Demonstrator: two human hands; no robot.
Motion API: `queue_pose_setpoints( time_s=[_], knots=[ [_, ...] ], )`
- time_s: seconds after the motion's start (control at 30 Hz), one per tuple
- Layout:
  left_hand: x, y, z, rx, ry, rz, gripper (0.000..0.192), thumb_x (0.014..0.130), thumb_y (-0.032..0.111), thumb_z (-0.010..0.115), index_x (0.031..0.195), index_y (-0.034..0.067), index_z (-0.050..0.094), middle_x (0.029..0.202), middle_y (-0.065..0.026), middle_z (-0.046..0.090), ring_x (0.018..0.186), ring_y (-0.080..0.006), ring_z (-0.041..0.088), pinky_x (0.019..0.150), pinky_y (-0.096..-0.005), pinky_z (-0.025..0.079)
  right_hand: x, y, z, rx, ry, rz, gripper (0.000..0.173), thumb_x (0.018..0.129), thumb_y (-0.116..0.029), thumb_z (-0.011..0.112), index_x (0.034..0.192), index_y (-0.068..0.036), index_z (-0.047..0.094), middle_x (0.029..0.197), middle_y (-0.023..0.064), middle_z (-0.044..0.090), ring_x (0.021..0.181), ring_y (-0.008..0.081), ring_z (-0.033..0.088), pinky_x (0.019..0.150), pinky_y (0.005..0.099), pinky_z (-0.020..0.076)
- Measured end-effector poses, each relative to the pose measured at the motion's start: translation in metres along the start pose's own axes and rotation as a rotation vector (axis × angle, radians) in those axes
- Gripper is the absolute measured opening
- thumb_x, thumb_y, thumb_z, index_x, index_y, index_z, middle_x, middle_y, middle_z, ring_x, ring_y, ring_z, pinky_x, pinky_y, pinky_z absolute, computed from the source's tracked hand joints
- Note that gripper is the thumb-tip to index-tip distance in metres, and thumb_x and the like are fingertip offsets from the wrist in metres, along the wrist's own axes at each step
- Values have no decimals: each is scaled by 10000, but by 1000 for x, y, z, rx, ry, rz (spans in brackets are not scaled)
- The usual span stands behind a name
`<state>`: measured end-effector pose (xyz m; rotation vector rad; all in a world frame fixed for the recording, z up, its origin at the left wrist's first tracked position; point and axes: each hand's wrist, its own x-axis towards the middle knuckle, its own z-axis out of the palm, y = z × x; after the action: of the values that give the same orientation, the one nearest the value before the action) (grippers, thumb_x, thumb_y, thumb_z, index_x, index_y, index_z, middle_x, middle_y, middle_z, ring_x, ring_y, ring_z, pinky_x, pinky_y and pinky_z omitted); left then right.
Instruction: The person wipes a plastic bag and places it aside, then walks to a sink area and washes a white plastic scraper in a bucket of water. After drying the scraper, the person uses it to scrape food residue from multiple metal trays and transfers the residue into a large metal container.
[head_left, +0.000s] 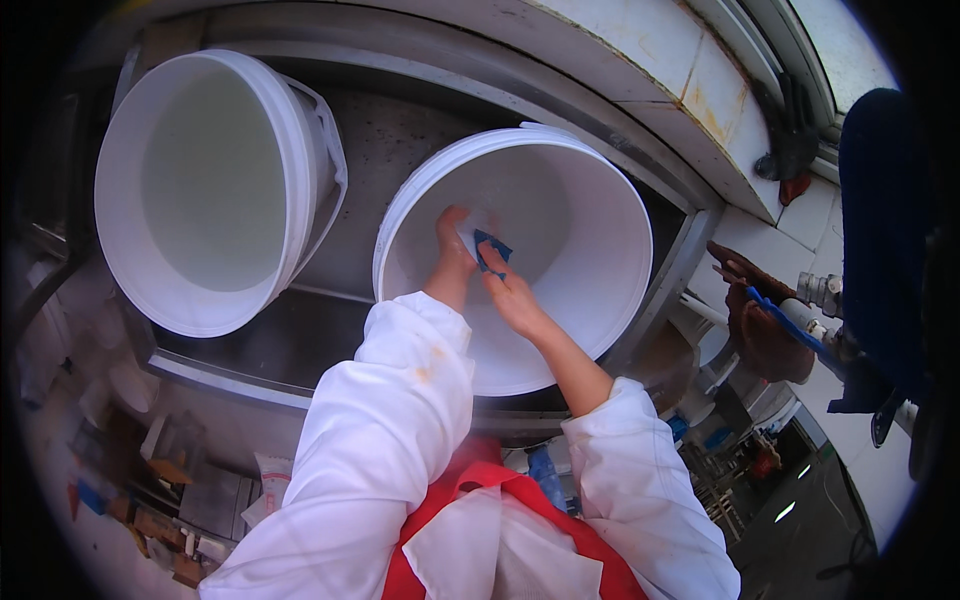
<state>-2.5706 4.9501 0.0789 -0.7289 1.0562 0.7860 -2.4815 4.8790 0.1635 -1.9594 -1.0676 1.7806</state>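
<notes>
Both my hands reach down into a white plastic bucket (607, 240) that holds water. My left hand (451, 238) grips a small white piece (469, 229), partly under water; its exact kind is hard to tell. My right hand (513, 294) presses a blue cloth or scouring pad (495, 241) against that piece. The fingertips of my left hand are blurred by the water.
To the left, a second white bucket (120, 202) with a handle holds cloudy water. The two buckets stand in a metal sink (367, 127). A tiled ledge (637, 45) runs behind. Right are a dark glove (791, 124), brown cloths (765, 330) and metal pipe fittings (820, 292).
</notes>
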Motion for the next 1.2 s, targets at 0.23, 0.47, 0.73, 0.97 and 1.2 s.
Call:
queue_pose_setpoints(
  time_s=[0.23,0.47,0.73,0.97,1.2],
  knots=[
    [-5,4,3,-26,-160,15,388,616,175,517,988,68,529,957,-143,547,911,-333,593,743,-418,481,-1,-4,8,-150,40,-102,565,914,-236,416,1420,-6,312,1475,189,307,1375,307,280,1100,330,243],
    [-6,6,4,0,-273,-26,595,633,213,495,1204,44,508,1103,-209,555,977,-348,583,820,-410,469,-7,-13,13,-119,149,-113,554,903,-202,415,1415,-13,321,1489,202,263,1380,318,259,1109,332,228],
    [3,9,-16,84,-361,-68,597,617,187,518,1196,40,501,1108,-243,545,991,-374,560,892,-445,451,35,19,-13,66,196,338,464,884,-260,407,1225,46,489,1145,254,575,1039,346,585,881,440,446],
    [-3,4,-12,125,-269,15,522,709,83,511,1227,26,501,1121,-216,564,1028,-376,565,926,-448,455,45,31,-44,313,359,310,464,896,-389,418,1153,-35,573,978,144,620,800,208,607,698,331,482],
    [13,3,-24,305,-101,68,377,863,109,581,1225,25,519,1120,-139,587,1018,-313,582,898,-431,471,27,0,-44,472,193,248,376,923,-301,519,1203,-51,545,993,45,596,873,121,529,657,275,445]
  ],
)
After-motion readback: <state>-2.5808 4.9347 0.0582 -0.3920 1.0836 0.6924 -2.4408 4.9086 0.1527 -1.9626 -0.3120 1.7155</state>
